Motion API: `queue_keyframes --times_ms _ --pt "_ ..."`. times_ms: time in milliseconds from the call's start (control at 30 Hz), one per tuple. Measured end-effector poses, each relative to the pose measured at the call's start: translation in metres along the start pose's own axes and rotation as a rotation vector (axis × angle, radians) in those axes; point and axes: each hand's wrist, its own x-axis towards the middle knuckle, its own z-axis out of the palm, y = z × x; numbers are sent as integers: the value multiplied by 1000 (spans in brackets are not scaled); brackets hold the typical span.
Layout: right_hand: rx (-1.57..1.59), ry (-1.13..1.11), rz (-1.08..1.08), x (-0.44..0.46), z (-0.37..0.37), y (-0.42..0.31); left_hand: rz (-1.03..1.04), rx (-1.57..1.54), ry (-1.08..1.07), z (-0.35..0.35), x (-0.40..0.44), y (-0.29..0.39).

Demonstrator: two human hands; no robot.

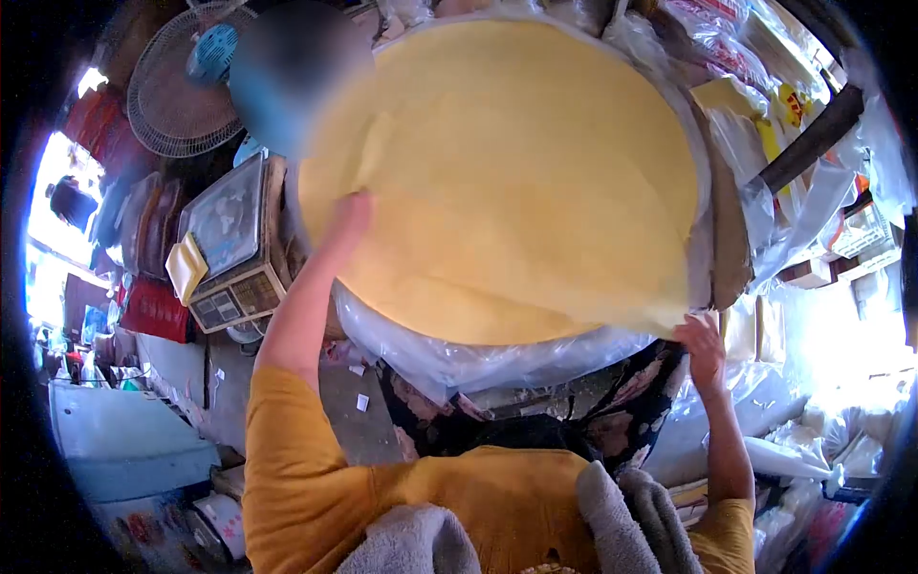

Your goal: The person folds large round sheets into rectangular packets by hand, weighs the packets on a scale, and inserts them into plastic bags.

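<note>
A large, thin, round yellow sheet [507, 172] lies spread over a round surface whose rim is covered in clear plastic [449, 359]. My left hand [354, 215] is over the left part of the sheet, smeared by motion, so its fingers do not show clearly. Near it a narrow raised fold [371, 151] stands out in the yellow. At the lower right, my right hand [701, 344] pinches the edge of a yellow layer, drawn out past the round rim. A crease runs along the front of the sheet towards that hand.
To the left stands a weighing scale [234, 230] with a folded yellow piece [186, 268] on its side edge. A caged fan [186, 77] is at the upper left. Plastic bags [736, 143] and a dark bar [813, 139] crowd the right.
</note>
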Motion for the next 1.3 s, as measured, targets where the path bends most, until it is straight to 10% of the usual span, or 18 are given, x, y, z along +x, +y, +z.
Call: queue_keyframes --times_ms 300,567,733,833,1033,1133,1300 --pt "233 285 470 -2 1 61 -960 -806 207 -55 -14 -14" --pt "275 385 538 18 8 57 -852 -1766 347 -63 7 -23" --pt "95 382 615 29 15 53 67 -622 198 8 16 37" --pt "-82 266 662 30 26 61 43 250 -102 19 2 76" --pt "-187 106 232 96 14 -19 -200 403 -292 1 5 125" --pt "-224 -98 47 129 54 -38 72 204 -309 13 1 132" --pt "-188 -162 2 144 64 -16 -292 321 -18 14 20 44"
